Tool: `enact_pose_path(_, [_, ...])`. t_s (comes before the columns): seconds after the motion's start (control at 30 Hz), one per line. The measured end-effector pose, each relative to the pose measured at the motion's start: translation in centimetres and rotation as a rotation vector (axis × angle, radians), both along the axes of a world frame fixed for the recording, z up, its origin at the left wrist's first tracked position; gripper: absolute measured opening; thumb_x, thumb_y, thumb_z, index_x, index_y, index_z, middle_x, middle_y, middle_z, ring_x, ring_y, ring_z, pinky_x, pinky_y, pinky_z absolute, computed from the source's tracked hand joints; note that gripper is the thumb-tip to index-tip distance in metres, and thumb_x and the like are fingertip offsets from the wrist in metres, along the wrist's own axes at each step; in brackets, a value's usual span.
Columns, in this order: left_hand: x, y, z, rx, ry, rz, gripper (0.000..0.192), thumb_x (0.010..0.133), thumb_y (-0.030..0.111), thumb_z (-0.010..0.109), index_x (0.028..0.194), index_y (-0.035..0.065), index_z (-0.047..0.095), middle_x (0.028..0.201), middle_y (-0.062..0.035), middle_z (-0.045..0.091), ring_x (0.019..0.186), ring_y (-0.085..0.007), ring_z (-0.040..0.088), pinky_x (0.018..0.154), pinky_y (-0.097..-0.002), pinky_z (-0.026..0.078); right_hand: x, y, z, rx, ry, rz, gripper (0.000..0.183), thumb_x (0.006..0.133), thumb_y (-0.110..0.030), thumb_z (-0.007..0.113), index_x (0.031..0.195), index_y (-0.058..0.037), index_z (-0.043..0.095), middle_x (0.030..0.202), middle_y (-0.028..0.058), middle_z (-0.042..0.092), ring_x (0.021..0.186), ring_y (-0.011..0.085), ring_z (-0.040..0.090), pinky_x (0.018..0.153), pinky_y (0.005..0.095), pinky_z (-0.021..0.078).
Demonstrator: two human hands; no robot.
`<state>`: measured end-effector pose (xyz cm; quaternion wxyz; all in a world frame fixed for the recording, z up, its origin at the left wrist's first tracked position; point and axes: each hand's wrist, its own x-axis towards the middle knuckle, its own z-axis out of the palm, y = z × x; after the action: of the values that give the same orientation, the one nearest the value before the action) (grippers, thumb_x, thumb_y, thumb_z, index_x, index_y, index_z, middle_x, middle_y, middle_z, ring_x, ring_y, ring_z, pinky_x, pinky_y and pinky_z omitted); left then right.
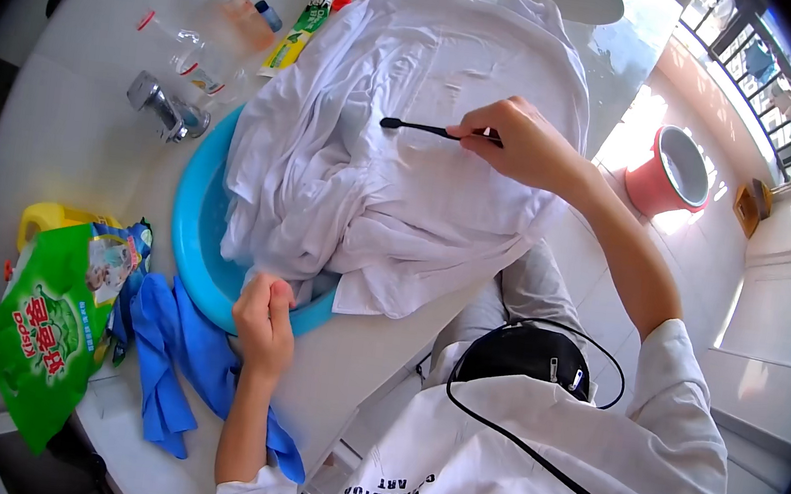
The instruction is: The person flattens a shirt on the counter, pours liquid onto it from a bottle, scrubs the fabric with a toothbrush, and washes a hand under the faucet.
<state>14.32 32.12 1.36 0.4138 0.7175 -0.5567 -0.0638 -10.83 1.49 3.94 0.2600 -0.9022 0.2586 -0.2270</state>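
A wet white cloth garment (459, 71) lies bunched over a blue plastic basin (184, 252) and spreads to the right across the sink counter. My right hand (517, 140) holds a black toothbrush (420, 128) by its handle, with the brush head against the cloth. At the near rim of the basin, my left hand (266, 324) is closed on a bunched lower edge of the garment. A chrome faucet (166, 107) stands left of the basin. Above it, a green and yellow toothpaste tube (301, 33) lies beside the cloth.
Clear plastic bottle (200, 67) and pump bottle (241, 10) are at the upper left. A green detergent pouch (50, 325), a yellow jug (62, 216) and a blue cloth (169, 368) sit at the lower left. A pink bucket (667, 172) stands on the floor at right.
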Motion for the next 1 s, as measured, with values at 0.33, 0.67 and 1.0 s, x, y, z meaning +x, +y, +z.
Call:
enact_pose_path(0.33, [0.3, 0.0, 0.3, 0.054, 0.022, 0.018, 0.036, 0.106, 0.017, 0.048, 0.074, 0.001, 0.042, 0.06, -0.0123, 0.043, 0.052, -0.0256, 0.044, 0.052, -0.0394, 0.031, -3.6, -2.2, 0.7, -0.165, -0.005, -0.233, 0.012, 0.087, -0.001, 0.07, 0.097, -0.0015, 0.078, 0.081, 0.0158, 0.072, 0.071, 0.0309, 0.066, 0.068, 0.0384, 0.0511])
enact_pose_path(0.67, [0.4, 0.0, -0.1, 0.075, 0.001, -0.027, 0.022, 0.103, 0.013, 0.049, 0.084, 0.0005, 0.053, 0.066, -0.0105, 0.051, 0.057, -0.0232, 0.049, 0.054, -0.0359, 0.037, -9.9, 0.2, 3.1, -0.123, 0.28, -0.004, 0.038, 0.09, 0.001, 0.066, 0.124, -0.0153, 0.071, 0.08, 0.0125, 0.071, 0.071, 0.0283, 0.068, 0.069, 0.0388, 0.0539])
enact_pose_path(1.0, [-0.4, -0.1, 0.9, 0.119, -0.047, -0.061, 0.015, 0.095, 0.006, 0.061, 0.081, 0.0001, 0.057, 0.069, -0.0102, 0.055, 0.058, -0.0211, 0.051, 0.054, -0.0347, 0.038, -10.5, 0.8, 1.3, -0.134, 0.177, -0.128, 0.006, 0.095, -0.009, 0.066, 0.1, -0.0059, 0.065, 0.079, 0.0139, 0.071, 0.07, 0.0336, 0.07, 0.064, 0.0423, 0.0532])
